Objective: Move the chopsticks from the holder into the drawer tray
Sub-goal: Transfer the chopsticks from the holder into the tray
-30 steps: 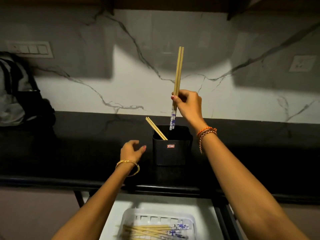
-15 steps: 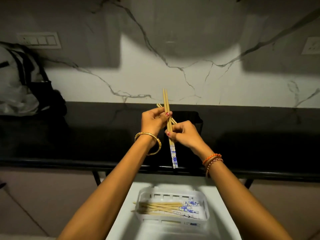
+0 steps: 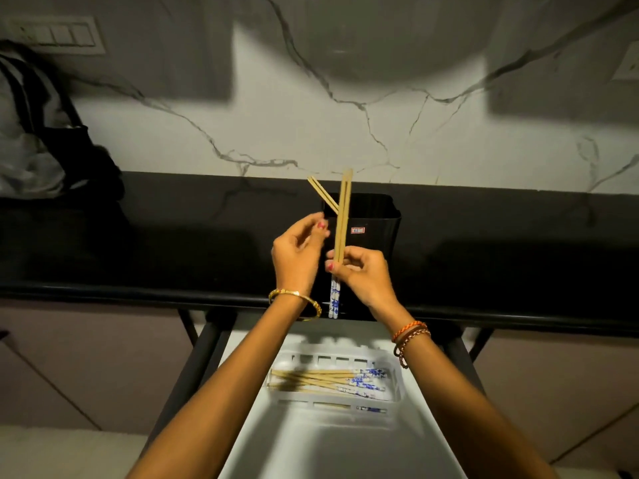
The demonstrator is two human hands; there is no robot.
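Observation:
My right hand (image 3: 363, 274) grips a pair of wooden chopsticks (image 3: 341, 223) with blue-and-white patterned ends, held nearly upright in front of the black holder (image 3: 380, 229) on the counter. My left hand (image 3: 297, 254) is just left of the pair, fingers apart and off the sticks. Another pair of chopsticks (image 3: 321, 195) leans out of the holder to the left. Below, the open drawer holds a white slotted tray (image 3: 397, 385) with several chopsticks (image 3: 328, 378) lying crosswise in it.
The black counter (image 3: 173, 243) runs across the view with a marble wall behind. A dark bag with a plastic sack (image 3: 38, 133) sits at the far left. The white drawer floor (image 3: 339, 447) extends toward me below the tray.
My right hand brought the pair down from above the holder to in front of it. My left hand touched the sticks half a second ago and has now come off them.

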